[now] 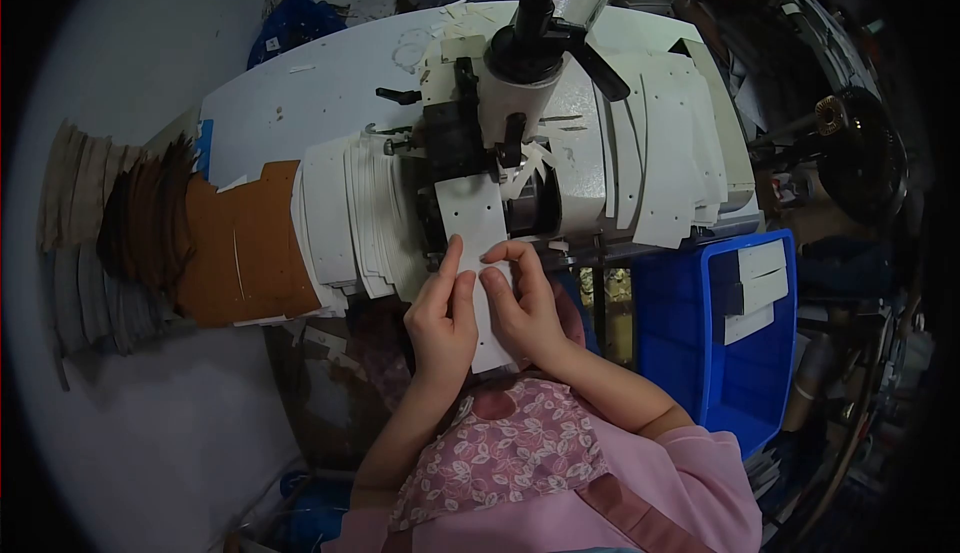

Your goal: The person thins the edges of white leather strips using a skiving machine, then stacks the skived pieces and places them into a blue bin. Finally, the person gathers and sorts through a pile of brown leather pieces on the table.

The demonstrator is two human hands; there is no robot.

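A long white piece with small holes [476, 215] lies with its far end at the head of a black and white machine [462, 133]. Its near end reaches toward my apron. My left hand [443, 318] holds the piece's left edge, forefinger stretched forward along it and thumb beside it. On the right edge, my right hand [522, 303] grips the same piece, with its forefinger bent and its thumb on the surface.
Stacked white pieces [350, 218] and brown sheets [245, 243] lie left of the machine. More white pieces [668, 153] lie on the right of the table [260, 103]. A blue crate [672, 328] stands at the right, below the table edge.
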